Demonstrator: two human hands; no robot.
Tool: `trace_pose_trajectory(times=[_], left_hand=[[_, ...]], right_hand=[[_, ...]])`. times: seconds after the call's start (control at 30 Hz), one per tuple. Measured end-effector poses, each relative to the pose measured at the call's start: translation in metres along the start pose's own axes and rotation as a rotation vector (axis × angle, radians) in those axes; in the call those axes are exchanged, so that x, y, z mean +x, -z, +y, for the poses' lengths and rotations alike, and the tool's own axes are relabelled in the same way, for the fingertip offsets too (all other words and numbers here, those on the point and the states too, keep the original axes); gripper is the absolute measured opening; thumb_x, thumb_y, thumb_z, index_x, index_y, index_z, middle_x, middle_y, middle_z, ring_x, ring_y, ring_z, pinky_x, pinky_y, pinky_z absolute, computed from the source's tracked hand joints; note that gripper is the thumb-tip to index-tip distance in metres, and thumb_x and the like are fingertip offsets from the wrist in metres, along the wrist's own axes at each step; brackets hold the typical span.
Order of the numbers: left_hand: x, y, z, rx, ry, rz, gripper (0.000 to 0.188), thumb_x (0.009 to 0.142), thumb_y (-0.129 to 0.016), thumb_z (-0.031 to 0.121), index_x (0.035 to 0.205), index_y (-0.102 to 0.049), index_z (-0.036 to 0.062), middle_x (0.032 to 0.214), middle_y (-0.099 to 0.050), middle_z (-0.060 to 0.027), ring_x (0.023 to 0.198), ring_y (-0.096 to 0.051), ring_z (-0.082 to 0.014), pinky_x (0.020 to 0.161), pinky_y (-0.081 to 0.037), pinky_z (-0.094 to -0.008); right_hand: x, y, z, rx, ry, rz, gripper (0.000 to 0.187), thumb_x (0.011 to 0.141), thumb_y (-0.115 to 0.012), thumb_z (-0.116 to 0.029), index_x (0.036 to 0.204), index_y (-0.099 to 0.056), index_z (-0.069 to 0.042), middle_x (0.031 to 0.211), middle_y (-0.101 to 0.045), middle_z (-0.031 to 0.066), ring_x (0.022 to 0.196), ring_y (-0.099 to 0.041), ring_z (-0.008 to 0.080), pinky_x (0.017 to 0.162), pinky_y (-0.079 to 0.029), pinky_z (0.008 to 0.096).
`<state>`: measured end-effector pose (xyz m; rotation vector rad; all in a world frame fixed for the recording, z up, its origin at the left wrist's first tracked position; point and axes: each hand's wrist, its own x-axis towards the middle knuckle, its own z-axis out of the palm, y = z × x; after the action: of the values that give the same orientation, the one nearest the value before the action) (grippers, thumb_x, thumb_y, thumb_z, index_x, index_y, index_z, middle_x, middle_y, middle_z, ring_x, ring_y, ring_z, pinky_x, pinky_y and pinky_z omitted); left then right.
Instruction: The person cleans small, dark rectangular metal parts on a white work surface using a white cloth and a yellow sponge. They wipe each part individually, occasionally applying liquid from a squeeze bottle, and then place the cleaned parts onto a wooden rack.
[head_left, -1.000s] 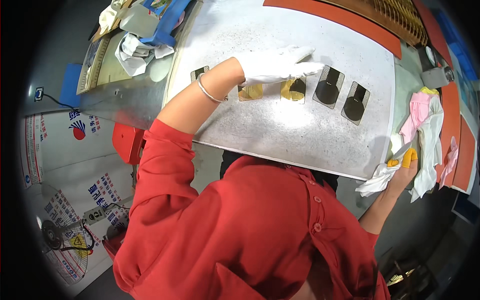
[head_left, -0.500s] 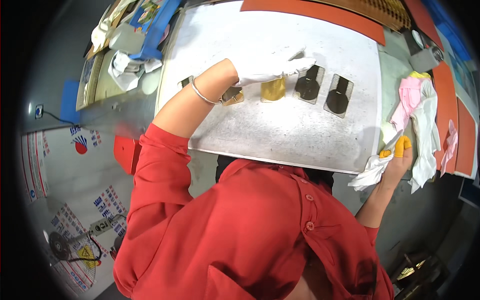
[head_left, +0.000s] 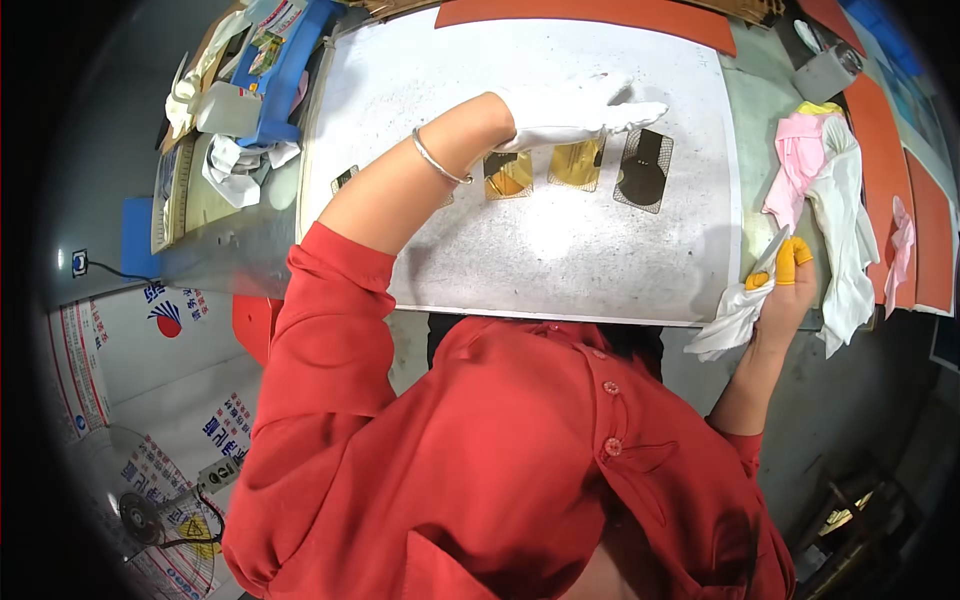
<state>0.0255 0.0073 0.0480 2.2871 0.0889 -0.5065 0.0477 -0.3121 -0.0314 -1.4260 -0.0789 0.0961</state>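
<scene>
My left hand, in a white glove, reaches across the white table top with its fingers stretched out to the right. Beneath and beside it lie several thin rectangular panels with mesh-like edges. One gold panel is partly covered by the glove, as is another gold panel. Just below the fingertips is a dark panel with a round black shape. Whether the glove touches any panel I cannot tell. At the table's right edge, my right hand, wearing yellow finger cots, is closed on a white cloth.
Pink cloth and a white glove-like cloth lie at the right. A grey container stands behind them. At far left are a blue tray and crumpled white paper. An orange strip borders the back.
My left hand has moved right along the row of panels, and a panel now under it looks gold instead of dark. My right hand keeps its cloth. The whole view has shifted slightly.
</scene>
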Motion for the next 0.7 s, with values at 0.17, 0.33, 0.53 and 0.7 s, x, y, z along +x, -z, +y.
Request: trace_pose_trajectory(times=[0.17, 0.33, 0.53, 0.7], left_hand=[[0.010, 0.000, 0.012, -0.045, -0.009, -0.048, 0.083, 0.081, -0.038, 0.065, 0.139, -0.020, 0.0088, 0.143, -0.021, -0.0146, 0.132, -0.022, -0.0263, 0.108, -0.021, -0.0359], [0.027, -0.007, 0.037, -0.067, -0.008, -0.058, 0.085, 0.077, -0.033, 0.072, 0.127, -0.037, 0.0041, 0.136, -0.030, -0.0191, 0.127, -0.028, -0.0342, 0.101, -0.029, -0.0449], [0.042, -0.021, 0.060, 0.041, -0.018, -0.046, 0.096, 0.073, -0.035, 0.074, 0.129, -0.033, -0.0037, 0.135, -0.029, -0.0265, 0.128, -0.026, -0.0365, 0.102, -0.027, -0.0449], [0.050, -0.036, 0.061, 0.001, -0.015, 0.093, 0.097, 0.074, -0.041, 0.070, 0.131, -0.028, -0.0070, 0.135, -0.028, -0.0290, 0.127, -0.028, -0.0380, 0.103, -0.026, -0.0431]], right_hand=[[-0.003, -0.004, -0.005, 0.003, -0.023, -0.011, 0.014, 0.089, -0.053, -0.012, 0.097, -0.053, 0.000, 0.069, -0.051, -0.0008, 0.051, -0.046, 0.0052, 0.044, -0.038, 0.0200], [-0.002, -0.004, -0.006, -0.033, -0.008, -0.025, 0.015, 0.089, -0.053, -0.012, 0.098, -0.052, 0.000, 0.069, -0.052, -0.0003, 0.051, -0.047, 0.0056, 0.044, -0.038, 0.0200], [-0.002, -0.006, -0.009, 0.005, -0.035, -0.022, 0.015, 0.088, -0.054, -0.012, 0.097, -0.052, 0.000, 0.070, -0.053, 0.0011, 0.051, -0.048, 0.0065, 0.045, -0.040, 0.0202], [-0.001, -0.007, -0.009, 0.012, -0.028, -0.023, 0.015, 0.088, -0.055, -0.012, 0.097, -0.052, 0.000, 0.070, -0.053, 0.0010, 0.052, -0.048, 0.0068, 0.046, -0.040, 0.0208]])
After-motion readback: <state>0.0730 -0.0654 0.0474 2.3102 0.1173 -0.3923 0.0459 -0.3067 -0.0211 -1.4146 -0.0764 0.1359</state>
